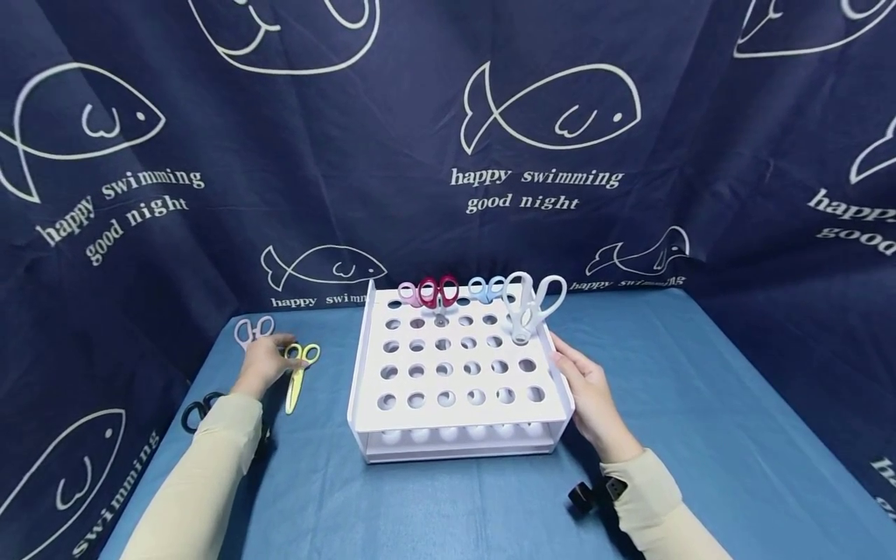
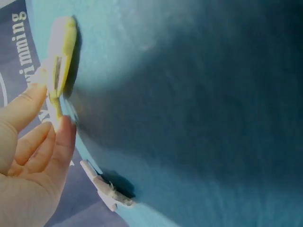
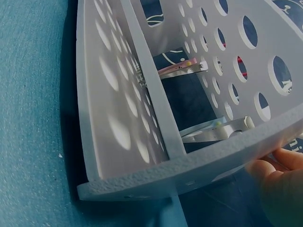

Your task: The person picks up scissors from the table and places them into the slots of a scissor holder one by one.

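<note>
Here, left hand [image 1: 264,362] apparently pinching yellow scissors [image 1: 299,374], right hand [image 1: 589,393] flat against white rack [image 1: 458,372].

You can read "happy swimming good night" in white under each fish outline on the dark blue backdrop cloth [image 1: 448,140]; edge copies are cut off. Left wrist view catches "mming".

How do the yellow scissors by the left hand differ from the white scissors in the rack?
The yellow scissors lie flat on the blue table, the left hand at their handles; the white scissors stand blade-down in a hole of the white rack, untouched. The white pair looks larger. Both have looped plastic handles.
</note>
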`<state>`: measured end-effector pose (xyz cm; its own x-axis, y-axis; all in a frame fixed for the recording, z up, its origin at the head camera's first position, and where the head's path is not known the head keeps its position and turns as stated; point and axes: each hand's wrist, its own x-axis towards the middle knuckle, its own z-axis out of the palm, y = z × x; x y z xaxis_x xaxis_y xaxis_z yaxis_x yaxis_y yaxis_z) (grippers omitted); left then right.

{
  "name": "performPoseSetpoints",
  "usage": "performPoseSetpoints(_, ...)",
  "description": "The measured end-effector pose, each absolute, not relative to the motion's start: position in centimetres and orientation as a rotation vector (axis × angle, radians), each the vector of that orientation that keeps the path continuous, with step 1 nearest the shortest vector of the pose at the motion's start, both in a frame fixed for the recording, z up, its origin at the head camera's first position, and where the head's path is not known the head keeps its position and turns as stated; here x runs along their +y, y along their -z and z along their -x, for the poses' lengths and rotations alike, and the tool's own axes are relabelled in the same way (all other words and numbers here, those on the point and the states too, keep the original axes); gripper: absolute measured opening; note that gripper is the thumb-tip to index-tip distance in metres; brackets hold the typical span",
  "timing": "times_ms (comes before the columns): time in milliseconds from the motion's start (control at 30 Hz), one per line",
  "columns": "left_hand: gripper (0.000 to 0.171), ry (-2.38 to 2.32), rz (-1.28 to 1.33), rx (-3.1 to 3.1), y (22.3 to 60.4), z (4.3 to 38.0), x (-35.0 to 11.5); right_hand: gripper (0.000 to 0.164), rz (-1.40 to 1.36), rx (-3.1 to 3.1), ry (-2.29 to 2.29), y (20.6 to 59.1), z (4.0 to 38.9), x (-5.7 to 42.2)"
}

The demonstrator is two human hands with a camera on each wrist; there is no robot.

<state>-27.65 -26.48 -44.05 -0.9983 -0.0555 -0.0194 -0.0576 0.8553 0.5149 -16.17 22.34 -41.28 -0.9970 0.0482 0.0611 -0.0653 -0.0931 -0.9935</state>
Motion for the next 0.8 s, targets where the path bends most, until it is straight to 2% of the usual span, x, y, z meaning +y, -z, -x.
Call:
performPoseSetpoints(200,0.044,-0.930,0.106,3.008,43.5,27.2,-27.1,0.054,-0.040,-2.056,-2.259,41.5,16.1,22.5)
performPoseSetpoints(500,0.033,-1.190,0.239,2.874,42.0,26.5,-27.9,0.053,-0.051,-2.071,-2.246,41.3,16.2,22.6)
performPoseSetpoints(800,0.032,-1.514,0.295,2.671,41.4,26.3,-28.3,0.053,-0.056,-2.069,-2.254,41.5,16.2,22.6)
